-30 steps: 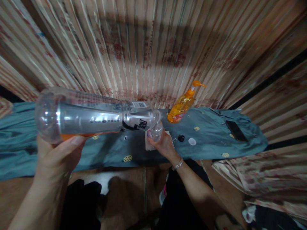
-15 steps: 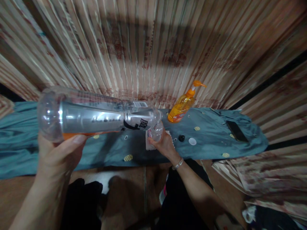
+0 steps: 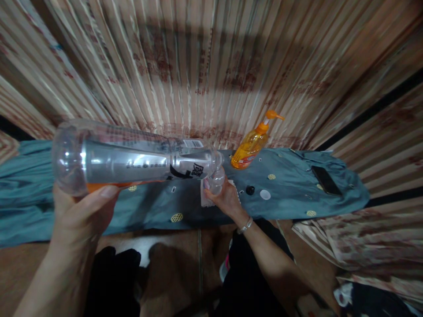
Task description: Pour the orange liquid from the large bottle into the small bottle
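My left hand (image 3: 86, 211) is wrapped around the base end of a large clear bottle (image 3: 132, 158) with a silver label, the thumb pressed along its near side. I hold it lying nearly level, well to the left of the pump bottle (image 3: 250, 147), with its neck pointing towards that bottle. Gripping it so far back seems to leave the neck free, and the tilt likely serves to bring its mouth to the small clear bottle (image 3: 216, 181) in my right hand (image 3: 228, 198). The label hides most of the inside, so I cannot tell whether any liquid is in there.

My right hand, a bracelet (image 3: 245, 226) at its wrist, grips the small bottle just left of the pump bottle and nearer to me, probably to steady it under the neck. Whether the two mouths touch I cannot tell. A pale tissue (image 3: 206, 200) lies beneath that hand, perhaps to catch drips.

So the large bottle spans from one hand to the other, and the small one sits within my right fingers. On the teal cloth (image 3: 287, 193), a black cap (image 3: 250, 190) and a white disc (image 3: 265, 194) lie on my side of the pump bottle, and a phone (image 3: 326, 180) rests well to its right.
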`<action>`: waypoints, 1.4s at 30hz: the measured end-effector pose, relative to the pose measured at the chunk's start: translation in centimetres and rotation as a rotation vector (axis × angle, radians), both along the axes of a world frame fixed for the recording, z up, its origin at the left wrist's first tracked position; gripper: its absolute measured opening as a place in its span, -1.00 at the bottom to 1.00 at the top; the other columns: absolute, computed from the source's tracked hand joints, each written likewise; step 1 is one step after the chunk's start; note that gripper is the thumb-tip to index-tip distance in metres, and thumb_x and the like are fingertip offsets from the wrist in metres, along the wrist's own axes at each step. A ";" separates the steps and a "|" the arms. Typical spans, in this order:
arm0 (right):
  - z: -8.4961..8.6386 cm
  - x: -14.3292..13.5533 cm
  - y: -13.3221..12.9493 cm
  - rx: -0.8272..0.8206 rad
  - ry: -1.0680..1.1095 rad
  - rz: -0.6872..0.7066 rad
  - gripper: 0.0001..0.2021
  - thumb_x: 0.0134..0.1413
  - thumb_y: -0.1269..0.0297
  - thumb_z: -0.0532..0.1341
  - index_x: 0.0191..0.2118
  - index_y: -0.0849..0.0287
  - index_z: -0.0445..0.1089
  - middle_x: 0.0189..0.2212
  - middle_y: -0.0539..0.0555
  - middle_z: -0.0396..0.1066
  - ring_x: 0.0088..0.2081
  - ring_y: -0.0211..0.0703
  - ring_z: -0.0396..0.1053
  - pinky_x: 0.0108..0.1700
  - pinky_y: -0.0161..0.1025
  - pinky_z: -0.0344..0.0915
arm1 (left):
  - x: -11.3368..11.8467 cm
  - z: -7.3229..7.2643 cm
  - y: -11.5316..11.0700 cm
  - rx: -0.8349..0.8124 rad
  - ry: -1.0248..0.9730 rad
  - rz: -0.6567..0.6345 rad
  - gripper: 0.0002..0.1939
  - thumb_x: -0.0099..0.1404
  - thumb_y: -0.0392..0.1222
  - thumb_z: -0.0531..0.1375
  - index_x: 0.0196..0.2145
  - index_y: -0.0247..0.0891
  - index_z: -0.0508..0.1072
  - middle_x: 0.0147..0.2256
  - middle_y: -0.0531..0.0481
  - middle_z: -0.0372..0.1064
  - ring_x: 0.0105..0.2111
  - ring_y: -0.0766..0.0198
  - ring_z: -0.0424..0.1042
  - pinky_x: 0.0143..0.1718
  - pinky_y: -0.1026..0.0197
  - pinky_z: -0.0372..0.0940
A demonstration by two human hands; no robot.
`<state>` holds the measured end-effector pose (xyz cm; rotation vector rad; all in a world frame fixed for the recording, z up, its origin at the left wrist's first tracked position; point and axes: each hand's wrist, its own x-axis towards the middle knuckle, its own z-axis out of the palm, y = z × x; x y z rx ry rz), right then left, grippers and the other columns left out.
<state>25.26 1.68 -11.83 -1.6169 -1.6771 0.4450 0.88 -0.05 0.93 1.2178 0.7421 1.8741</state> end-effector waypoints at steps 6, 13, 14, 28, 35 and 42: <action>0.0 0.0 0.0 0.017 -0.011 -0.005 -0.37 -0.12 0.20 0.31 0.11 0.21 0.19 -0.12 0.17 0.49 -0.13 0.03 0.48 -0.09 -0.11 0.41 | 0.1 0.1 0.0 -0.003 0.019 0.010 -0.18 -0.32 -0.28 0.47 -0.04 0.06 0.38 -0.10 0.00 0.44 -0.05 -0.02 0.43 -0.11 -0.09 0.46; -0.3 0.1 0.1 0.025 -0.014 -0.011 -0.38 -0.13 0.18 0.32 0.09 0.21 0.21 -0.13 0.17 0.49 -0.14 0.04 0.49 -0.11 -0.11 0.42 | 0.0 -0.2 -0.1 -0.007 0.000 0.026 -0.24 -0.26 -0.32 0.44 -0.04 0.01 0.37 -0.09 0.00 0.45 0.01 0.01 0.39 -0.06 -0.02 0.44; -0.3 0.1 0.1 0.025 -0.016 -0.013 -0.38 -0.13 0.17 0.32 0.10 0.21 0.21 -0.13 0.17 0.49 -0.14 0.04 0.49 -0.11 -0.11 0.42 | 0.0 -0.2 -0.2 -0.011 -0.002 0.034 -0.22 -0.25 -0.33 0.43 -0.02 0.03 0.35 -0.09 0.02 0.45 0.02 0.01 0.39 -0.04 -0.02 0.43; 0.0 -0.1 -0.1 0.021 0.010 -0.004 -0.35 -0.13 0.21 0.32 0.13 0.22 0.18 -0.14 0.15 0.50 -0.14 0.01 0.49 -0.12 -0.14 0.42 | 0.2 -0.1 0.0 0.002 0.016 0.011 -0.17 -0.28 -0.27 0.47 -0.01 0.07 0.33 -0.13 0.02 0.46 0.01 -0.01 0.40 0.10 -0.14 0.28; -0.1 -0.1 0.0 0.019 0.030 -0.009 -0.35 -0.13 0.21 0.32 0.13 0.21 0.18 -0.13 0.15 0.49 -0.13 0.03 0.48 -0.09 -0.11 0.41 | 0.2 -0.1 0.1 0.001 -0.012 -0.008 -0.17 -0.29 -0.30 0.46 -0.02 0.05 0.34 -0.12 0.01 0.45 -0.04 -0.01 0.43 -0.01 -0.14 0.37; -0.1 -0.1 0.0 0.014 0.033 -0.011 -0.33 -0.14 0.22 0.33 0.14 0.22 0.17 -0.15 0.16 0.50 -0.13 0.03 0.49 -0.10 -0.12 0.42 | 0.0 -0.3 0.1 -0.009 -0.005 0.006 -0.15 -0.28 -0.29 0.46 0.01 0.01 0.31 -0.11 -0.01 0.45 -0.12 0.03 0.47 -0.04 -0.12 0.40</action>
